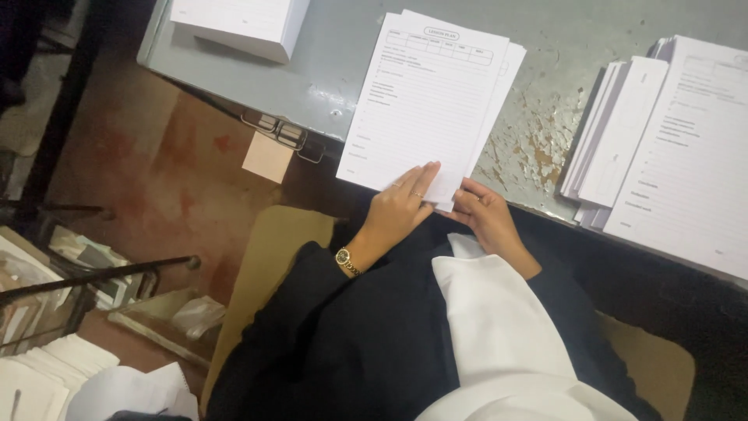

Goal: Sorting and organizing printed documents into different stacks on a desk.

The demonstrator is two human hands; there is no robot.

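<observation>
1. Worn grey-painted metal makes up the bench, its paint flaking to rusty patches toward the right, with a reddish floor below its near edge.
2. Far left, low in view, loose white papers lie beside a dark metal stand; none of it is near the hands.
3. At the bench's upper left sits a thick white block of paper, well apart from the work.
4. A pale peach paper tag hangs from a metal clip at the bench's near edge.
5. At centre lies a thin stack of white printed forms, slightly fanned, its lower end overhanging the bench edge toward the person's lap.
6. The left hand, with rings and a gold wristwatch, lies flat on the stack's lower corner, fingers extended; its grip is open, pressing rather than pinching.
7. The right hand touches the same lower edge just beside it, fingers curled at the sheets; whether they pinch a sheet I cannot tell.
8. Right of this, taller piles of white printed sheets rest askew, partly over the edge.
9. Risk, as I judge it: the overhanging, fanned stack could slide off or shed sheets if the flat hand lifts; the rough flaked paint might snag a corner.
</observation>
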